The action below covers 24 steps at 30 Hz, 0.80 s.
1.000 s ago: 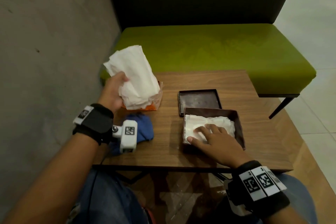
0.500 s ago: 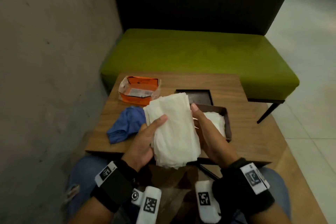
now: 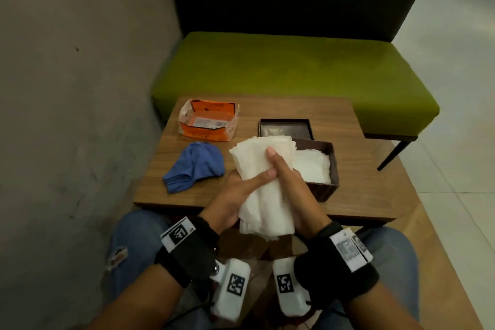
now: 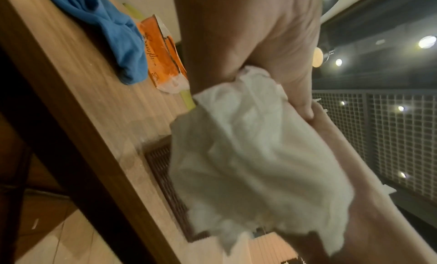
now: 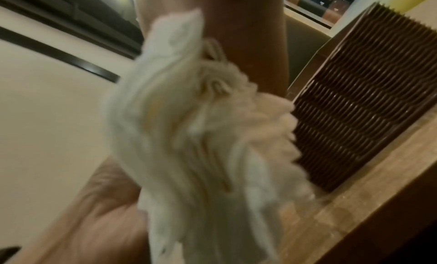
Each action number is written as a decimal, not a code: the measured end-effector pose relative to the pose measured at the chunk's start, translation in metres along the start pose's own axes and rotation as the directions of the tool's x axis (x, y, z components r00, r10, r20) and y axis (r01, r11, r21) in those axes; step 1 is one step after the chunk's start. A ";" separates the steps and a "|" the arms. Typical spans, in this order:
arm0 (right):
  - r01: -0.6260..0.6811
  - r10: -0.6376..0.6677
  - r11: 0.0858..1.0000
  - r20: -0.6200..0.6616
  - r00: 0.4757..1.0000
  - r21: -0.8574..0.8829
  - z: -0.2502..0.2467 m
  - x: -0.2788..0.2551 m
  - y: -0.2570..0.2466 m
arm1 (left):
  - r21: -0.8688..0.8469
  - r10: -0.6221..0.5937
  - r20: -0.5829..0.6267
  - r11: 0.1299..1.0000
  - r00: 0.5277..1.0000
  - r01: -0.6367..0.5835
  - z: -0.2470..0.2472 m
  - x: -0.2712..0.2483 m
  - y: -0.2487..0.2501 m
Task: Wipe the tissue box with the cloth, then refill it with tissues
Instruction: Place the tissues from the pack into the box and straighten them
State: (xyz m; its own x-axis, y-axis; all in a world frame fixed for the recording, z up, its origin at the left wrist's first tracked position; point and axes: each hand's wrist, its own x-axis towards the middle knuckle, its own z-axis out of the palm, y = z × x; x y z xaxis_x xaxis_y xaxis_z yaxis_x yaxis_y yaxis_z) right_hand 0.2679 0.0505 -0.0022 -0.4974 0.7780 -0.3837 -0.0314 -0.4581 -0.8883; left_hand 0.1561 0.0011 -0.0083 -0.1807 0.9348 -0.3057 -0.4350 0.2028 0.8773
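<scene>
Both hands hold a thick stack of white tissues [image 3: 261,190] upright above the table's near edge. My left hand [image 3: 249,187] grips it from the left with the thumb across its front. On the stack's right side my right hand [image 3: 278,166] grips it, thumb pointing up. Just right of the hands stands the brown tissue box [image 3: 320,191], open, with white tissues [image 3: 313,169] inside. Its lid [image 3: 285,128] lies behind it. The blue cloth [image 3: 194,166] lies crumpled to the left. The wrist views show the stack [image 4: 248,156] [image 5: 189,137] beside the box's ribbed wall [image 5: 366,99].
An opened orange tissue pack [image 3: 209,123] sits at the back left of the small wooden table [image 3: 361,195]. A green bench [image 3: 294,67] stands behind the table and a grey wall [image 3: 80,88] runs close on the left. My knees are under the near edge.
My left hand carried the tissue stack from above the orange pack to the near table edge. My right hand left the tissues in the box and took hold of the stack.
</scene>
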 end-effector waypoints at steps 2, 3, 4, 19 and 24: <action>0.015 -0.014 1.000 0.013 1.000 -0.022 -0.001 -0.001 -0.004 | 0.023 0.002 -0.009 1.000 1.000 -0.002 -0.004 0.004 0.005; 0.030 -0.030 0.999 0.017 0.999 -0.043 -0.002 -0.001 -0.005 | 0.035 0.013 -0.019 0.999 1.000 -0.012 -0.007 0.006 0.007; 0.042 -0.041 0.997 0.017 0.999 -0.065 -0.002 -0.001 -0.006 | 0.053 0.018 -0.024 0.998 1.000 -0.017 -0.008 0.008 0.008; 0.081 -0.081 0.989 0.009 0.997 -0.125 -0.009 -0.007 -0.011 | 0.192 -0.033 0.054 0.981 0.998 0.023 -0.013 0.009 0.017; 0.223 -0.233 0.863 0.034 0.972 -0.453 -0.032 -0.006 -0.027 | 0.460 -0.135 0.213 0.888 0.968 0.022 -0.025 0.008 0.030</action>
State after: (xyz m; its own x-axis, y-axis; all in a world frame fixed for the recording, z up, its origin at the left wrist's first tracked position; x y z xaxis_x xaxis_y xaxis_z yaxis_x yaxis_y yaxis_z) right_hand 0.2993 0.0721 0.0154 -0.5057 0.8483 -0.1571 0.2548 -0.0271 -0.9666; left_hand 0.1191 0.0074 0.0061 0.0717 0.9393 -0.3354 0.0157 0.3352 0.9420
